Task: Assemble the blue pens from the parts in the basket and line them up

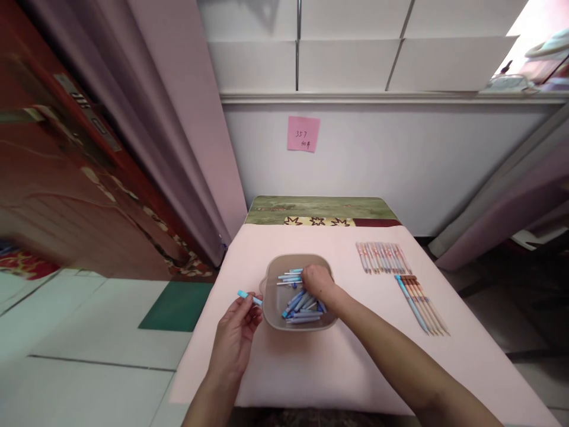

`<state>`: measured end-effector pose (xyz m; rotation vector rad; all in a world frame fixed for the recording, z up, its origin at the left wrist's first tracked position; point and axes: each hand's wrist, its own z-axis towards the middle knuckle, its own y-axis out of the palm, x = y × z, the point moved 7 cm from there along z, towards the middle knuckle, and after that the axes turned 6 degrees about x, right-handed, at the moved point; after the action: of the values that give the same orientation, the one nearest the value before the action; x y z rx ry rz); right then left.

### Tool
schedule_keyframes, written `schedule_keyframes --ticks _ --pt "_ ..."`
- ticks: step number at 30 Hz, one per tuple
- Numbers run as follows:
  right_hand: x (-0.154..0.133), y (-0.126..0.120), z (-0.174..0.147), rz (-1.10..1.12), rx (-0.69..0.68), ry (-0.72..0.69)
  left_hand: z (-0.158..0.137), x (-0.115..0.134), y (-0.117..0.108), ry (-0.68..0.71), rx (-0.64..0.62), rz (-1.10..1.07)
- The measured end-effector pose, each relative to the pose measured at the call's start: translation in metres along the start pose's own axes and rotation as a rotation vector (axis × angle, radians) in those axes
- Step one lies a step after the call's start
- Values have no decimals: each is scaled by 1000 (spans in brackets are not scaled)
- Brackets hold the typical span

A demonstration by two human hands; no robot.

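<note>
My left hand (240,317) is closed in a pinch around a short light-blue pen part (249,297), just left of the box's rim. A translucent plastic box (274,317) sits on the table and holds loose blue and white pen parts (303,305). Reaching into its far right side is my right hand (319,281), with the fingers curled down among the parts. The fingertips are hidden, and what they pinch cannot be made out.
To the right lie a row of pale patterned pens (383,258) and a shorter row of brown-topped pens (424,305) with one blue-topped pen (412,305). A pale pink cloth (355,362) covers the table. A pink note (303,134) is stuck on the wall behind.
</note>
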<state>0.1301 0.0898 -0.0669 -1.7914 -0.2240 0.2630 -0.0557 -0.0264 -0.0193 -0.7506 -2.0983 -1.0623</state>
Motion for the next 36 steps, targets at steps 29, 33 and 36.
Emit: schedule_keyframes --ticks 29,33,36 --pt "-2 -36 -40 193 64 -191 2 -5 -7 -6 19 -8" --pt "-17 -30 -44 167 35 -217 2 -8 -3 -24 -18 -11" --pt "-28 -27 -42 131 54 -212 1 -8 -3 -24 -22 3"
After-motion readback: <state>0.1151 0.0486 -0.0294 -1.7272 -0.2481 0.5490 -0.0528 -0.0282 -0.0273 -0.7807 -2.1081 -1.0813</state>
